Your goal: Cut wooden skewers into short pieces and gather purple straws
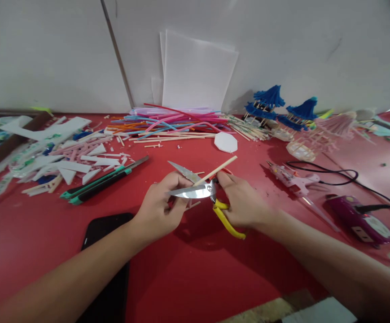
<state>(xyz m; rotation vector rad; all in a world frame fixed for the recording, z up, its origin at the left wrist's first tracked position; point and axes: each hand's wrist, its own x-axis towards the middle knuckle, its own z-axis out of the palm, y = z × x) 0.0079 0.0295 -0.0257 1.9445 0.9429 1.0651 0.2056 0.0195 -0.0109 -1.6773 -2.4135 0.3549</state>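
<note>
My right hand [247, 204] is closed on a pair of scissors [195, 193] with yellow handles. Its steel blades are spread, pointing left. Between them lies a pale thin wooden stick [221, 168], slanting up to the right. The stick's lower end runs to the fingers of my left hand [159, 202], which are closed around it and partly hidden behind the blades. A few short pieces show under and beside my left fingers. Below my left wrist a black phone [109, 224] lies partly covered by my forearm.
Behind my hands are a white octagonal piece [226, 142] and a pile of coloured sticks [181, 120]. To the left lie two cutter knives [103, 183] and scraps [70, 163]. A glue gun [292, 179], a purple box [361, 220] and small blue-roofed models [265, 104] stand right.
</note>
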